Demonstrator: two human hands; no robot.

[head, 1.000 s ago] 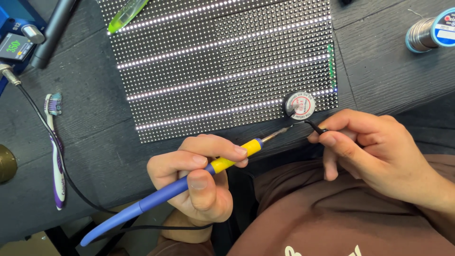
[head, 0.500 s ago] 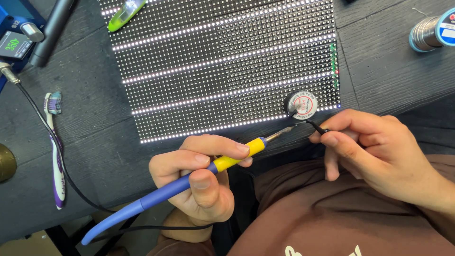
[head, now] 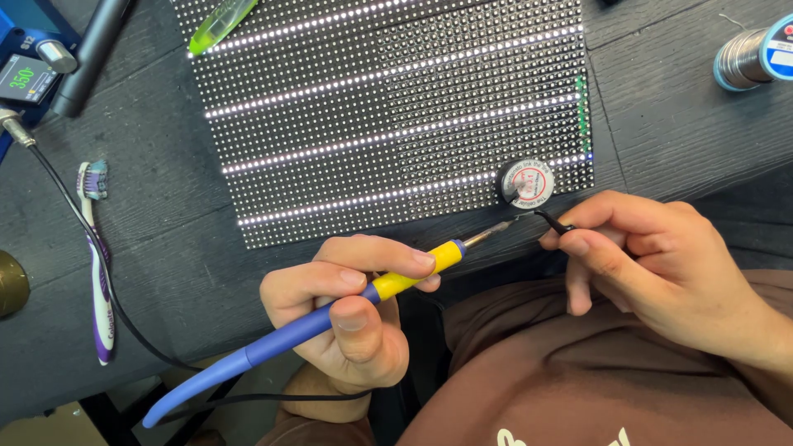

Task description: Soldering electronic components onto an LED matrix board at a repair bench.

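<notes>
Worktop [head: 165, 248]: dark wood grain; LED matrix panel [head: 396, 107] is laid flat near the edge, within reach.
Left hand [head: 347, 318]: fingers are closed pen-style around soldering iron [head: 330, 318], tip aimed rightward.
Right hand [head: 661, 264]: fingers are pinched on thin black wire [head: 552, 220], its end presented at the tip, beside small round tin [head: 527, 182].

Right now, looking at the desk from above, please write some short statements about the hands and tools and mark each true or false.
1. The left hand holds a soldering iron with a blue and yellow handle. True.
2. The right hand is empty. False: it pinches a thin black wire.
3. A toothbrush lies on the LED panel. False: it lies on the desk, left of the panel.
4. A solder spool sits at the top right. True.
</notes>
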